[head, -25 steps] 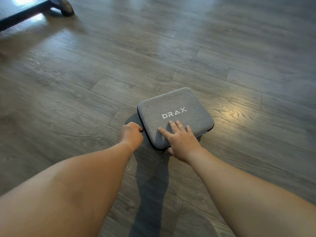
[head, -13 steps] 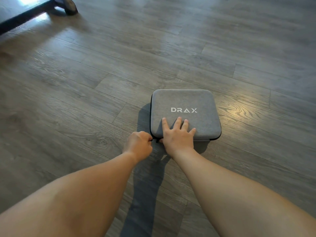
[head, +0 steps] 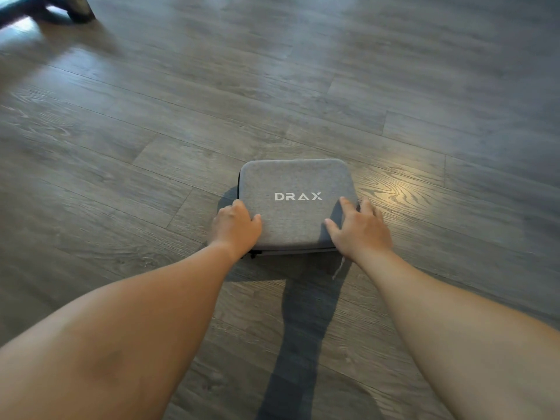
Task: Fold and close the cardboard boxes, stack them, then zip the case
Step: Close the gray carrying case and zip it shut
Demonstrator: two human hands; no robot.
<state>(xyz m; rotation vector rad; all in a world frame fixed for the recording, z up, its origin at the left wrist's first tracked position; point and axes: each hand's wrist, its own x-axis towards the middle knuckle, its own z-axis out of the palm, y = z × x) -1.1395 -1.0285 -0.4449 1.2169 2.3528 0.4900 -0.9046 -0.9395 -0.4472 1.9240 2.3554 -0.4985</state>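
A grey fabric case (head: pixel 295 183) with white "DRAX" lettering lies flat and closed on the wood floor, its long side toward me. My left hand (head: pixel 236 227) grips its near left corner, thumb on the lid and fingers down the side. My right hand (head: pixel 359 230) grips the near right corner, thumb on the lid and fingers spread over the right edge. A black zipper pull (head: pixel 254 254) shows under the near left corner and a thin cord (head: pixel 339 266) hangs at the near right. No cardboard boxes are in view.
Grey wood-plank floor (head: pixel 394 86) stretches all around the case. A dark furniture leg with a rounded foot (head: pixel 77 7) stands at the far top left. My arms cast a shadow on the floor in front of the case.
My left hand let go of the zipper pull and took the case's left corner. My right hand slid from the lid's middle to the right corner. The case turned square to me.
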